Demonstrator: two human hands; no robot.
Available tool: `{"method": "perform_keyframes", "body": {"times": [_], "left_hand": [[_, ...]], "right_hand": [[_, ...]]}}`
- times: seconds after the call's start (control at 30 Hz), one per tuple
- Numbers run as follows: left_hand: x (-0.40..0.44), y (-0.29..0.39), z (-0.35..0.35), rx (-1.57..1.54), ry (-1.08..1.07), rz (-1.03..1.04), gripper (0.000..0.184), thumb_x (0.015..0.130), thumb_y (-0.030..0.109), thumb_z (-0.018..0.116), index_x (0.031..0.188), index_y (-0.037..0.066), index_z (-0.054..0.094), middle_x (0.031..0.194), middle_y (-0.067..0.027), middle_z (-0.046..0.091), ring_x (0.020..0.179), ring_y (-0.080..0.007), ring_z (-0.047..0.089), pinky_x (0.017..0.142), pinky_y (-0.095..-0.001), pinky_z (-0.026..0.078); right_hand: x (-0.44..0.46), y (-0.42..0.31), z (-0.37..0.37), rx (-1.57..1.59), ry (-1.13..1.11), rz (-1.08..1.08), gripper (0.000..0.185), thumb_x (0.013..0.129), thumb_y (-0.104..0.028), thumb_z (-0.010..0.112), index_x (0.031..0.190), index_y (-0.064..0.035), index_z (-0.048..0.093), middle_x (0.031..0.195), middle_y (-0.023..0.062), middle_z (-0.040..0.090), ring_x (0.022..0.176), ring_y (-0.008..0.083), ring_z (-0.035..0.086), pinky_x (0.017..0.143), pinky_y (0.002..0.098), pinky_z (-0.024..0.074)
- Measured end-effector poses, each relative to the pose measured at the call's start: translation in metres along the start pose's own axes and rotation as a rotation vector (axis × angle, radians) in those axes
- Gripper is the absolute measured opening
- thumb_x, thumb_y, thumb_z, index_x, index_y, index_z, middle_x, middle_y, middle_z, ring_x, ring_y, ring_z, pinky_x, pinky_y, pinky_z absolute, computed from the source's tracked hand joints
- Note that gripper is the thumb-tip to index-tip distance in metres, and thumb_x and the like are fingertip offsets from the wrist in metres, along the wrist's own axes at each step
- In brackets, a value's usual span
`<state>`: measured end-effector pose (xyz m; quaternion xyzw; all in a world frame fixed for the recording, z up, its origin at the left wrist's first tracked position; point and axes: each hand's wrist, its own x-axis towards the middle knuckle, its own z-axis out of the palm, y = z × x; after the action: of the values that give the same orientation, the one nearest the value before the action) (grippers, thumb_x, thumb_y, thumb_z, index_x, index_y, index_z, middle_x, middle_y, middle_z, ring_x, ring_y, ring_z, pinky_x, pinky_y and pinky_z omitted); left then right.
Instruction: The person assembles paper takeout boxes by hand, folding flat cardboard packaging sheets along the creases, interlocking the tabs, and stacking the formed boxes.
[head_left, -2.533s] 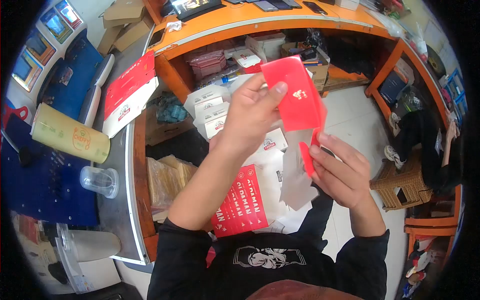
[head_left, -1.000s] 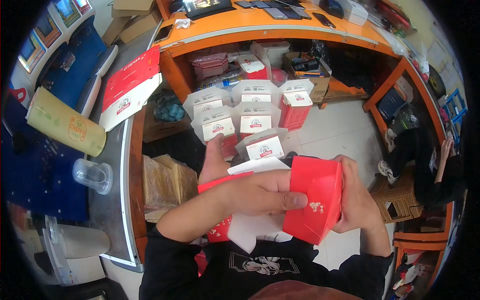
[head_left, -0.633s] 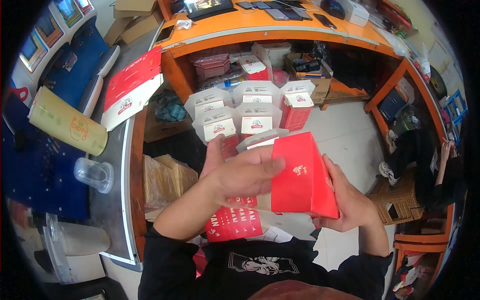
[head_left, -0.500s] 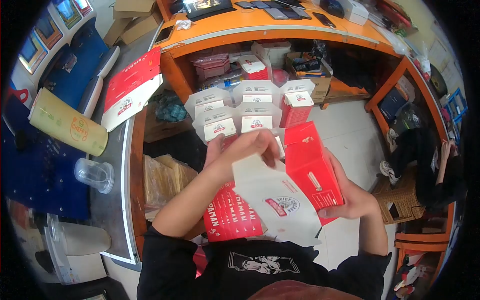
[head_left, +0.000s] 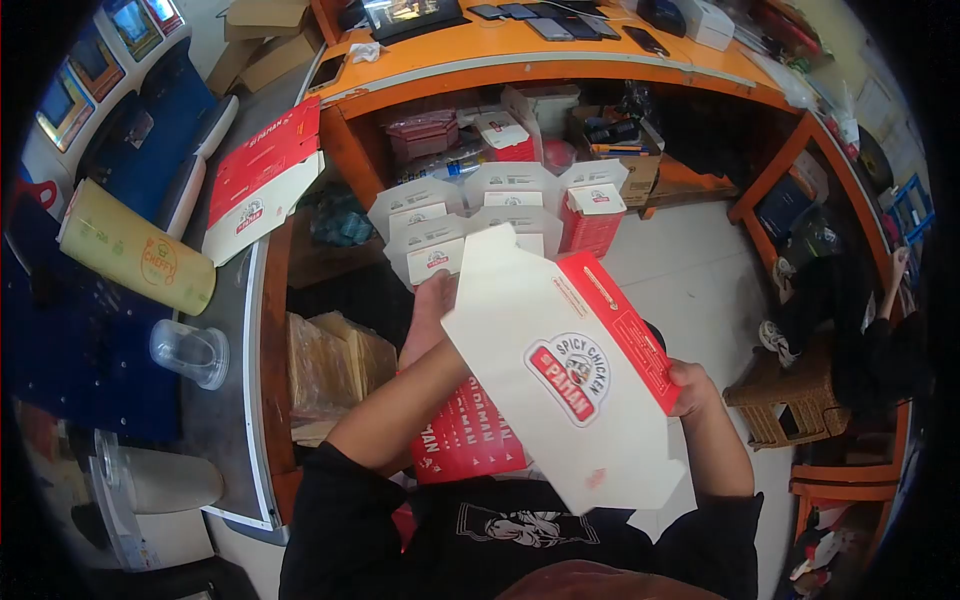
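Note:
A red and white carton printed "Spicy Chicken" is held up before me, its broad white side turned to my view. My right hand grips its right edge, fingers wrapped round the red side. My left forearm reaches behind the carton's left part, which hides the left hand and its fingers. Red printed card lies low in front of my body, partly under the carton. Just beyond stand several folded cartons with white lids in rows, and a red box at their right.
A flat red and white carton sheet lies on the grey counter at left. Near it are a yellow cup and a clear plastic cup. An orange desk bears phones. Another person's arm shows at far right, beside a wicker stool.
The carton has turned so its white printed side faces me and its red side has swung away. My left hand, visible above it before, has gone behind it.

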<state>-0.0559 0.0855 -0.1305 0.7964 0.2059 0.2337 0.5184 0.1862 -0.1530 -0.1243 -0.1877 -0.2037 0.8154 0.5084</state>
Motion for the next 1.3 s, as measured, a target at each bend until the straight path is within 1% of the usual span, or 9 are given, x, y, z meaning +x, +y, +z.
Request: {"method": "perform_keyframes", "body": {"times": [0.33,0.43,0.53,0.63,0.83,0.93,1.03,1.07,1.3], "left_hand": [[0.008,-0.053,-0.009,-0.093,0.113,0.058,0.042,0.104,0.024,0.04,0.142,0.007,0.044,0.14,-0.015,0.055,0.126,-0.0238,0.056,0.103,-0.0358,0.043],[0.008,-0.06,-0.018,-0.07,0.189,0.032,0.045,0.104,0.022,0.039,0.146,0.006,0.042,0.144,-0.0162,0.055,0.129,-0.0251,0.056,0.106,-0.0369,0.042],[0.009,0.001,-0.022,-0.003,0.195,-0.327,0.048,0.105,0.025,0.036,0.148,0.006,0.041,0.145,-0.0143,0.055,0.131,-0.0239,0.055,0.111,-0.0364,0.037],[0.004,0.058,-0.028,-0.582,0.206,-0.53,0.048,0.106,0.027,0.039,0.146,0.001,0.044,0.14,-0.0126,0.058,0.125,-0.0212,0.058,0.107,-0.0336,0.04],[-0.001,0.066,-0.034,-0.066,0.134,-0.402,0.05,0.109,0.035,0.04,0.141,-0.001,0.052,0.136,-0.0187,0.058,0.117,-0.0234,0.063,0.096,-0.0285,0.049],[0.006,0.034,-0.035,-0.907,0.156,-0.315,0.058,0.109,0.043,0.038,0.151,0.003,0.042,0.138,-0.0207,0.055,0.12,-0.0264,0.061,0.099,-0.0342,0.049],[-0.004,0.04,-0.042,-1.099,0.041,-0.142,0.068,0.108,0.049,0.039,0.16,0.008,0.024,0.142,-0.0219,0.051,0.124,-0.0291,0.058,0.102,-0.0416,0.049],[-0.004,0.01,-0.04,-1.148,-0.177,0.054,0.079,0.105,0.055,0.042,0.163,0.013,0.008,0.155,-0.0206,0.037,0.137,-0.0323,0.048,0.107,-0.047,0.046],[0.0,0.053,-0.006,-0.787,0.088,0.323,0.147,0.066,0.042,0.094,0.161,0.013,-0.014,0.166,-0.0157,0.017,0.152,-0.031,0.023,0.119,-0.0478,0.033]], "right_hand": [[0.042,-0.012,0.049,-0.079,0.388,-0.427,0.097,0.088,-0.059,0.061,0.16,-0.0068,0.022,0.157,0.022,0.04,0.144,0.0313,0.042,0.116,0.046,0.037],[0.04,-0.023,0.047,-0.796,0.442,-0.446,0.1,0.087,-0.05,0.067,0.162,-0.0101,0.015,0.155,0.0214,0.042,0.144,0.0323,0.042,0.116,0.0442,0.0365],[0.047,-0.02,0.05,-0.878,0.527,-0.532,0.108,0.077,-0.021,0.08,0.162,-0.0099,0.015,0.144,0.0173,0.053,0.135,0.0288,0.051,0.113,0.0404,0.0379],[0.05,-0.029,0.061,-0.922,0.611,-0.525,0.108,0.071,-0.01,0.08,0.161,-0.0086,0.021,0.139,0.0138,0.057,0.127,0.0239,0.055,0.11,0.0372,0.0402],[0.051,-0.03,0.057,-0.839,0.574,-0.528,0.102,0.072,-0.007,0.075,0.159,-0.0059,0.024,0.138,0.0137,0.057,0.125,0.022,0.057,0.108,0.036,0.0437],[0.048,-0.031,0.047,-0.763,0.61,-0.532,0.092,0.077,-0.007,0.071,0.157,-0.0046,0.026,0.138,0.0145,0.056,0.127,0.0233,0.057,0.108,0.0381,0.0461],[0.047,-0.028,0.046,-0.459,0.578,-0.545,0.081,0.085,-0.011,0.067,0.155,-0.0041,0.028,0.141,0.0151,0.053,0.129,0.0251,0.056,0.107,0.0401,0.0482],[0.051,-0.024,0.051,-0.409,0.566,-0.569,0.078,0.087,-0.014,0.065,0.155,-0.0041,0.028,0.143,0.0154,0.052,0.129,0.0257,0.056,0.106,0.0401,0.0492],[0.071,0.007,0.061,-0.164,0.439,-0.405,0.077,0.092,-0.029,0.063,0.154,-0.002,0.027,0.148,0.0179,0.047,0.129,0.0277,0.057,0.102,0.042,0.0542]]}}
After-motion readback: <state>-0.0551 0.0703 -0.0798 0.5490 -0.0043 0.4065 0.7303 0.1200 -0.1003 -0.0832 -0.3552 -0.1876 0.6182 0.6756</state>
